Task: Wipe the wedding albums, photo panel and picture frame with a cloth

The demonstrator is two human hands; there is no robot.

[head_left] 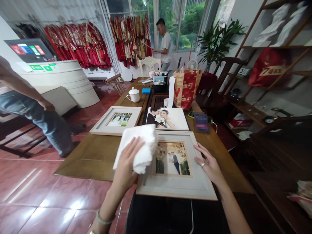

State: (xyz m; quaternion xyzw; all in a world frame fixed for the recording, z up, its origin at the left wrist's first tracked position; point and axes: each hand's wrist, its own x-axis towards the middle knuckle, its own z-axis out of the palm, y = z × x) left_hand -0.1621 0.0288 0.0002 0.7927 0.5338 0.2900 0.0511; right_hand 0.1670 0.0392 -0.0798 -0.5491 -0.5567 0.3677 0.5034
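A white-framed wedding photo [175, 185] lies at the near edge of the wooden table [92, 156], partly over my lap. My left hand [128, 162] presses a folded white cloth [141, 143] onto the frame's left side, fingers lying on the cloth. My right hand [209, 164], a ring on one finger, rests flat with fingers spread on the frame's right border.
A second framed photo [117, 120] and an unframed wedding print [168, 118] lie further back. Behind them are a white teapot [134, 95], a red-and-tan bag [186, 87] and a phone [201, 123]. A person in jeans [36, 113] stands at left; another person [165, 45] stands by the window.
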